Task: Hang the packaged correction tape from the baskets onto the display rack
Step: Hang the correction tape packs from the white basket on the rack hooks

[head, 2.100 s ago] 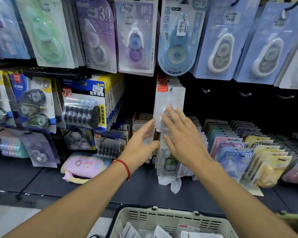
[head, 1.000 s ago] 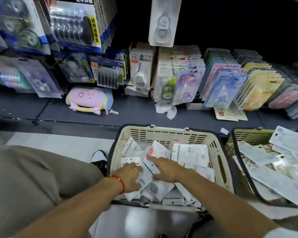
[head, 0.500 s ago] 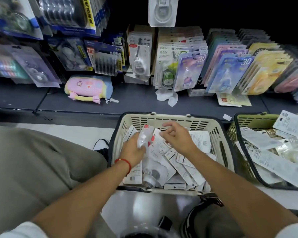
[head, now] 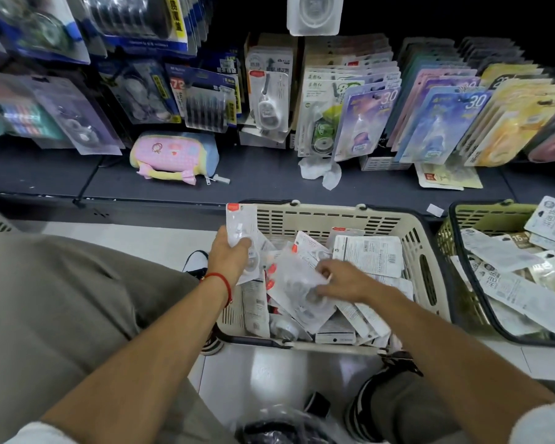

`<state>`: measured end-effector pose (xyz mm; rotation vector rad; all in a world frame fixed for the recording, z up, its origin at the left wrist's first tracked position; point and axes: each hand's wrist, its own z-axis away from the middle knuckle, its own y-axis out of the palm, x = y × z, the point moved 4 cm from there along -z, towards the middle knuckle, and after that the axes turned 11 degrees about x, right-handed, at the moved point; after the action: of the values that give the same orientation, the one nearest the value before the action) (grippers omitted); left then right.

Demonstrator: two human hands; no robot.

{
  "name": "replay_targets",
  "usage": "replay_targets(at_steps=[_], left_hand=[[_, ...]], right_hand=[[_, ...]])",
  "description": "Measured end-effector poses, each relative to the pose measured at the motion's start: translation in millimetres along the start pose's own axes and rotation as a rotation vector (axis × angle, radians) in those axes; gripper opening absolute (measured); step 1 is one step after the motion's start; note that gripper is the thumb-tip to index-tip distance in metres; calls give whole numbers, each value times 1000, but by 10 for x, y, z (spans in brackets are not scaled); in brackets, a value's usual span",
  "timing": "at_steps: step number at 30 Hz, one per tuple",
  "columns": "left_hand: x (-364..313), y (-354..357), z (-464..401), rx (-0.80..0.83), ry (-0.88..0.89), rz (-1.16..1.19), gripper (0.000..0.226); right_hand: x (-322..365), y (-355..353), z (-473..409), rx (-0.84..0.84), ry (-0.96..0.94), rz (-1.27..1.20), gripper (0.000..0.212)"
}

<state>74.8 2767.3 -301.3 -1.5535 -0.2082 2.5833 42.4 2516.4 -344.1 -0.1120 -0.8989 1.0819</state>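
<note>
A beige basket [head: 423, 251] on the floor holds several white correction tape packs. My left hand [head: 229, 256] grips one pack [head: 240, 224] with a red tab, held upright over the basket's left side. My right hand [head: 340, 280] reaches into the basket and its fingers curl on another pack [head: 297, 277] lying on the pile. One hung white pack [head: 314, 14] shows at the top edge on the display rack.
A second, green basket [head: 452, 238] with more packs stands at the right. The dark shelf [head: 253, 174] carries rows of packaged tapes, a pink pouch [head: 173, 155] and crumpled paper [head: 321, 169]. My knees flank the beige basket.
My left hand has raised its pack higher over the basket's left rim. My right hand has moved down and right onto another pack in the pile.
</note>
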Motion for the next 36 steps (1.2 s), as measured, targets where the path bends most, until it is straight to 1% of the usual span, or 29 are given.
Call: replay_targets(at_steps=[2, 3, 5, 7, 9, 10, 11, 13, 14, 15, 16, 18, 20, 21, 22, 23, 25, 27, 29, 31, 33, 35, 36], left_hand=[[-5, 37, 26, 14, -45, 78, 35], [-15, 75, 53, 31, -69, 124, 33], [-22, 188, 117, 100, -139, 245, 32], [-16, 344, 197, 256, -183, 360, 37], [-39, 440, 253, 399, -124, 379, 43], [-59, 429, 260, 411, -81, 352, 46], [-79, 388, 253, 382, -53, 327, 50], [-94, 266, 207, 273, -46, 321, 55], [-87, 205, 184, 225, -53, 332, 57], [-77, 156, 163, 189, -57, 344, 58], [-66, 115, 148, 164, -58, 351, 60], [-67, 71, 136, 133, -50, 361, 60], [-94, 51, 127, 125, -31, 377, 59], [-109, 45, 117, 126, -24, 386, 59], [-123, 39, 107, 127, -18, 386, 58], [-133, 33, 99, 128, -13, 380, 58], [-153, 30, 89, 123, 2, 359, 61], [-158, 36, 87, 107, 11, 342, 64], [-153, 61, 109, 110, 17, 340, 65], [-155, 112, 147, 155, 12, 350, 65], [-178, 177, 176, 251, 2, 400, 65], [-224, 232, 197, 372, 18, 447, 63], [-244, 235, 204, 404, 32, 449, 61]], right_hand=[[-83, -325, 152, -126, -7, -268, 21], [-88, -434, 203, -160, -33, -416, 17], [14, -521, 227, -148, -110, -650, 18], [208, -475, 176, -121, -167, -708, 21], [391, -353, 76, -112, -197, -627, 17], [456, -298, 34, -136, -197, -573, 16], [483, -255, 4, -183, -186, -533, 17], [446, -184, -44, -285, -124, -472, 30], [407, -137, -59, -296, -75, -370, 35], [364, -64, -80, -260, -18, -193, 40], [319, 46, -110, -189, 30, 5, 47], [250, 313, -148, -72, 74, 309, 62], [206, 498, -157, -54, 81, 470, 66], [185, 546, -163, -62, 70, 491, 64], [169, 554, -166, -68, 54, 457, 60], [149, 519, -162, -78, 44, 358, 54], [64, 333, -144, -105, 57, 50, 46], [-8, 61, -73, -179, 51, -260, 43], [-30, -180, 14, -248, -29, -608, 38], [58, -333, 63, -235, -172, -858, 36], [262, -346, 72, -163, -301, -982, 36], [485, -278, 7, -141, -345, -990, 36], [586, -240, -33, -169, -338, -958, 35]])
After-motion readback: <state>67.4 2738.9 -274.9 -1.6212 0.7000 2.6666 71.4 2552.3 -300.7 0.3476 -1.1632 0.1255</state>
